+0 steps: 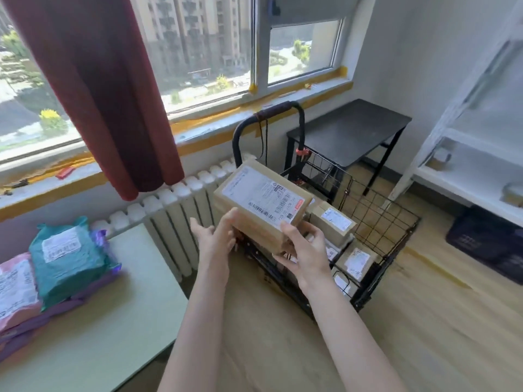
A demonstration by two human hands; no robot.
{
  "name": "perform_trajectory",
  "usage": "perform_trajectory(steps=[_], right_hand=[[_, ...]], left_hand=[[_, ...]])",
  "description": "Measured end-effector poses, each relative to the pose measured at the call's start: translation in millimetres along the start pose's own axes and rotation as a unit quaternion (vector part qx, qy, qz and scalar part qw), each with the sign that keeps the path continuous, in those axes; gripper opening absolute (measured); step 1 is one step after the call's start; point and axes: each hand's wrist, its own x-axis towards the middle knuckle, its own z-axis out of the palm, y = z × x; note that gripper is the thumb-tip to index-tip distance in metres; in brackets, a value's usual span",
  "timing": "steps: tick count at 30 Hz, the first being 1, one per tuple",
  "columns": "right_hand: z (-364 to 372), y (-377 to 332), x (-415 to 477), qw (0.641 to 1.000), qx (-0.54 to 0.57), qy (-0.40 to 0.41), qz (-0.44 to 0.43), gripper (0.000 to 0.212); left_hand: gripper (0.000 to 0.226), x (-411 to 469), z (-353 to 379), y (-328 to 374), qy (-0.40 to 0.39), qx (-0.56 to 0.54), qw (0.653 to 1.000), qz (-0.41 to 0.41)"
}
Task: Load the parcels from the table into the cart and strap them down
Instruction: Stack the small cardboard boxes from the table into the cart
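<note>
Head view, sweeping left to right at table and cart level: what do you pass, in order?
pink parcel → teal parcel → radiator → left hand → cardboard box → right hand → wire cart → black crate

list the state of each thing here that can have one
black wire cart: partly loaded with small cardboard boxes, no strap across them
brown cardboard box with white label: held tilted over the cart
left hand: flat fingers against the box's side
right hand: gripping the box's near corner
teal plastic mailer: not yet loaded, on the pale green table
</note>
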Motion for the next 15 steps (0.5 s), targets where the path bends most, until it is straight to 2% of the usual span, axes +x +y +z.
perform_trajectory(steps=[2, 4, 5, 8, 9, 15], right_hand=[[-19, -8, 13, 1.0, -0.007, 0.0, 0.009, 0.053], [-33, -16, 23, 1.0, -0.011, 0.003, 0.012, 0.045], [-40, -19, 28, 1.0, -0.014, 0.004, 0.013, 0.042], [-54, -25, 43, 1.0, -0.028, 0.004, 0.011, 0.04], [-57, -26, 48, 0.999, -0.03, 0.006, 0.011, 0.04], [-66, -28, 89, 0.999, -0.02, 0.044, 0.021, 0.037]], left_hand=[[0.084, 11, 12, 0, 0.025, -0.005, 1.0, 0.016], [0.066, 23, 19, -4, 0.014, 0.003, 1.0, -0.001], [0.066, 29, 23, -6, 0.006, 0.011, 1.0, -0.013], [0.088, 46, 35, -13, -0.019, 0.041, 0.998, -0.043], [0.089, 51, 39, -16, -0.027, 0.047, 0.997, -0.05], [0.026, 101, 62, -35, -0.054, 0.046, 0.993, -0.097]])
